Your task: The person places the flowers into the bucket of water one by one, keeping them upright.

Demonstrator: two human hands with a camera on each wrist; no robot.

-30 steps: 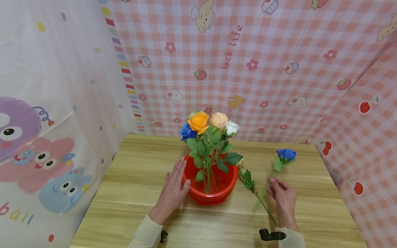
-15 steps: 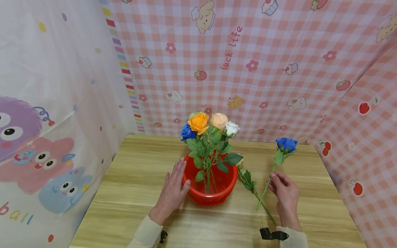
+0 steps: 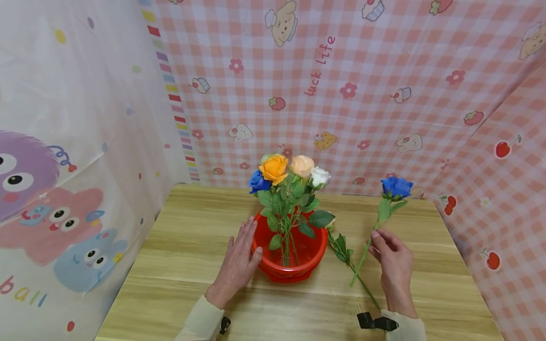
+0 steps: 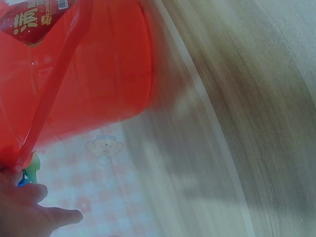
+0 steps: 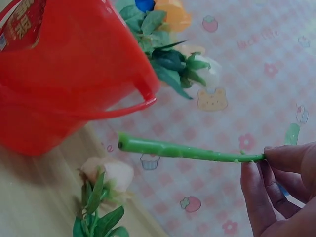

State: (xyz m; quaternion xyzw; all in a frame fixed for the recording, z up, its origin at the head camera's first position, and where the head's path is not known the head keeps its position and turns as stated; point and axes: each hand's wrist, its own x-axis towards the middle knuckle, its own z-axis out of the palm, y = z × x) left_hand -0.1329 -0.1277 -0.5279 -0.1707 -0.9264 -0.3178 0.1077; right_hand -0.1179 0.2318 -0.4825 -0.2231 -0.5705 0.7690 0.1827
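Observation:
A red plastic bucket point(image 3: 288, 273) stands mid-table with several artificial roses upright in it: an orange rose point(image 3: 274, 169), a peach rose point(image 3: 302, 166), a white rose point(image 3: 320, 176) and a blue one at the left. My left hand point(image 3: 237, 264) rests along the bucket's left rim, fingers straight. In my right hand point(image 3: 393, 267) a blue rose point(image 3: 396, 187) is pinched by its stem between thumb and fingers, bloom up and tilted. The right wrist view shows the cut end of its green stem point(image 5: 187, 152) pointing at the bucket. Its bloom is hidden there.
A pale peach rose point(image 5: 107, 175) lies on the wooden table point(image 3: 179, 237) right of the bucket, its stem running toward the front edge and passing under the held stem in the head view. A checked pink cloth point(image 3: 239, 104) hangs behind the table.
My right hand has risen slightly away from me with the blue rose, whose bloom now stands higher and more upright. My left hand and the bucket have stayed in place.

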